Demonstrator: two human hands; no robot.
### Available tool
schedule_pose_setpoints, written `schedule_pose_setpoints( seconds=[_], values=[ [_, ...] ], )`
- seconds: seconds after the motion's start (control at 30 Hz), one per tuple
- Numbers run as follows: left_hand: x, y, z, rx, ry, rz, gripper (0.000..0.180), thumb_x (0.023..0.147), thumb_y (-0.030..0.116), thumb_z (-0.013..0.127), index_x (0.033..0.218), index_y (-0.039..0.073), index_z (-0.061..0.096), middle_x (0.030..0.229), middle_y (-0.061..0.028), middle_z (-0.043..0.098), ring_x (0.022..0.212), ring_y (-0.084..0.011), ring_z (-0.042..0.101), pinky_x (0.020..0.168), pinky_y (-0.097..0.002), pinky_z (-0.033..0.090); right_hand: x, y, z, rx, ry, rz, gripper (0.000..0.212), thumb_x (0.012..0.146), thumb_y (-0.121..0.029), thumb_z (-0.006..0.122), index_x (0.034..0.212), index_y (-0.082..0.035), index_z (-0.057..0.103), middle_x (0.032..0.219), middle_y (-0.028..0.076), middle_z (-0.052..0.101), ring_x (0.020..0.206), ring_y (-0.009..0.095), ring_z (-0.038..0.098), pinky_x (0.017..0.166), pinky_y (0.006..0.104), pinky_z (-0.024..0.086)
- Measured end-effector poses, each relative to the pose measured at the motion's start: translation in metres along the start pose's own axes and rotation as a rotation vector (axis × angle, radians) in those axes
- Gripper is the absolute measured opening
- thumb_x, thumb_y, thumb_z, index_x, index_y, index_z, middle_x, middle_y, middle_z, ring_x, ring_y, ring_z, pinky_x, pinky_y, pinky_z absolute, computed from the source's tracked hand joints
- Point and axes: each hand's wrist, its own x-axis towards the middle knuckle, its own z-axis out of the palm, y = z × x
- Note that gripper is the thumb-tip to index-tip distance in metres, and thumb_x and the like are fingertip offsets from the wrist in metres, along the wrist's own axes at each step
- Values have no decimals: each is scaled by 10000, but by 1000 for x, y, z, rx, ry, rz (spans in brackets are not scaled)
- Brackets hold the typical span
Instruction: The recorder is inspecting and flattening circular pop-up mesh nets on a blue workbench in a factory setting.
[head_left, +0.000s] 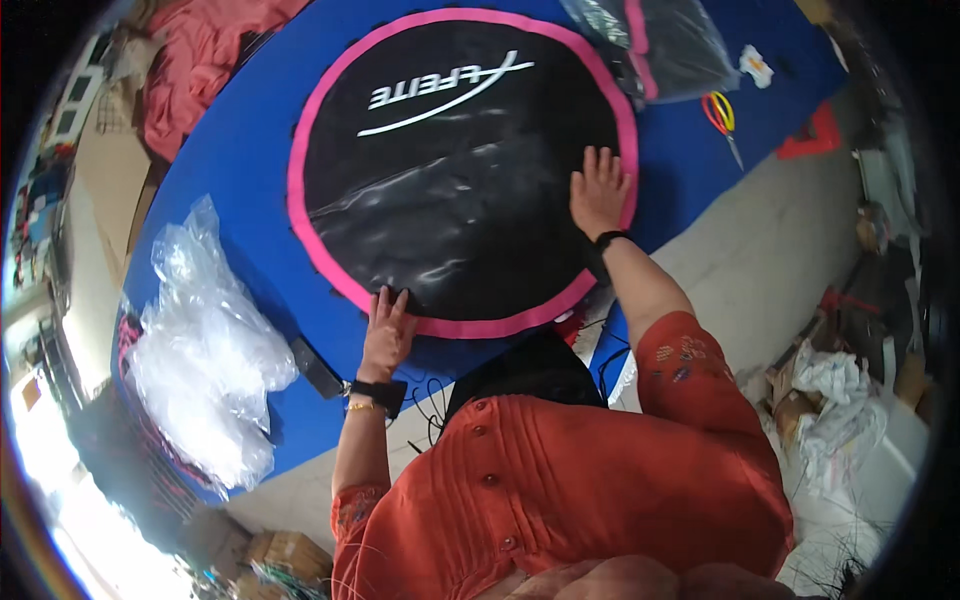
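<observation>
A round black mat (460, 180) with a pink border and white printing lies flat before me, its black sheet wrinkled across the middle. Small dark tabs stick out along its left rim. My left hand (390, 330) rests on the near left part of the pink border, fingertips reaching onto the black sheet. Flat on the right side of the mat, by the border, lies my right hand (600, 192) with fingers stretched out. Neither hand grips anything.
The mat is on a blue table (250, 190). Crumpled clear plastic bags (205, 360) lie at left, a dark flat block (318, 368) beside them. At far right are a plastic-wrapped black and pink bundle (680, 50), scissors (719, 112) and a small white scrap (756, 66).
</observation>
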Motion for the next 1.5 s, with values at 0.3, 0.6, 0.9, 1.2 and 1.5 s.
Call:
schedule_pose_setpoints(
  seconds=[0.3, 0.6, 0.9, 1.2, 1.5],
  values=[
    [-1, 32, 5, -138, -52, -106, 824, 843, 243, 753, 1552, 186, 336, 1571, -362, 188, 1443, -550, 211, 1175, -532, 300, 19, 41, -31, 300, -347, -239, 639, 982, -439, 497, 1539, -162, 349, 1585, 185, 326, 1443, 428, 296, 1174, 522, 276],
    [6, 35, -10, -143, -170, -137, 1008, 744, 214, 832, 1580, 243, 271, 1595, -346, 135, 1453, -542, 200, 1191, -516, 285, 15, 160, -134, 309, -293, -212, 572, 1007, -333, 508, 1478, -29, 399, 1474, 230, 468, 1386, 384, 408, 1159, 426, 334],
    [0, 19, 5, -175, -95, -121, 1013, 735, 177, 832, 1576, 262, 274, 1615, -308, 112, 1458, -522, 206, 1201, -507, 279, -28, 229, -172, 298, -401, 76, 641, 1012, -330, 514, 1549, -66, 286, 1523, 237, 413, 1421, 384, 376, 1171, 417, 321],
    [-10, 49, 3, -285, 136, -280, 896, 751, 104, 785, 1531, 148, 346, 1577, -311, 221, 1435, -512, 262, 1194, -497, 286, -21, 208, -71, 294, -513, -4, 663, 921, -294, 627, 1461, 24, 408, 1467, 272, 457, 1379, 403, 419, 1165, 446, 332],
    [-104, 112, 30, -408, 354, -1047, 447, 932, 196, 633, 1273, -60, 500, 1216, -294, 542, 1148, -445, 542, 992, -486, 449, 16, 208, -27, 194, -291, 69, 652, 954, -257, 569, 1506, -8, 326, 1524, 301, 350, 1406, 460, 338, 1173, 498, 286]
  ],
)
